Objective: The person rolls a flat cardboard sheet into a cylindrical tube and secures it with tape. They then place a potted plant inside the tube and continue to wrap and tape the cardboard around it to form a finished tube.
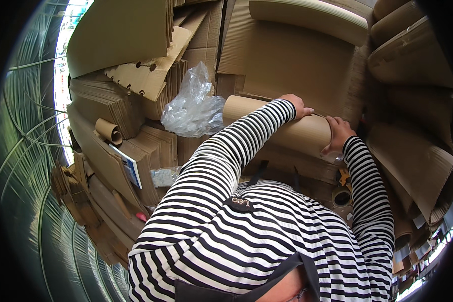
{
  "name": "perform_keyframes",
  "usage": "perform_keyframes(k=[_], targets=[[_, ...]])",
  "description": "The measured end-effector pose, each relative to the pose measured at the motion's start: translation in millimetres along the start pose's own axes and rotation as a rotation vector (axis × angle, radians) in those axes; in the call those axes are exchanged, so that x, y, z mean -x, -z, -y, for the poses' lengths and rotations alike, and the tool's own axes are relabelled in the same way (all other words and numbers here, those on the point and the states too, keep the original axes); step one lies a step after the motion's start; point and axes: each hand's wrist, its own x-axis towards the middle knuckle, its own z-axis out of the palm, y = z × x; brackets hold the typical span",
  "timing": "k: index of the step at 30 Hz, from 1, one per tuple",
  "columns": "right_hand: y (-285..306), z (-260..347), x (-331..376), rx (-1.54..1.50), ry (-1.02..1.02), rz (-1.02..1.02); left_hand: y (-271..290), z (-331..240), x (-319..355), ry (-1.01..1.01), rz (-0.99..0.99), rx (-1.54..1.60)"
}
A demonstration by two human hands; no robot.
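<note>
A roll of brown corrugated cardboard [302, 135] lies across a sheet of corrugated cardboard [297, 65] in front of me. My left hand [298, 104] reaches over the top of the roll and curls its fingers on the far edge. My right hand [337, 133] grips the roll's loose edge near its right end, thumb down the side. Both arms wear black-and-white striped sleeves, and the left sleeve hides the middle of the roll.
A crumpled clear plastic bag [194, 105] lies left of the roll. Stacks of flat cardboard [105, 100] and a small cardboard tube [109, 132] fill the left. A tape roll [341, 197] sits under my right arm. Big cardboard rolls [312, 17] crowd the top and right.
</note>
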Motion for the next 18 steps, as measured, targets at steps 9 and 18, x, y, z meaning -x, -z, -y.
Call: perform_keyframes(k=[9, 18], targets=[[-6, -2, 6, -0.062, -0.001, -0.076, -23, -71, 22, -0.318, -0.114, -0.206], [-130, -4, 30, 0.138, 0.062, -0.918, -38, -69, 26, -0.456, -0.235, -0.242]])
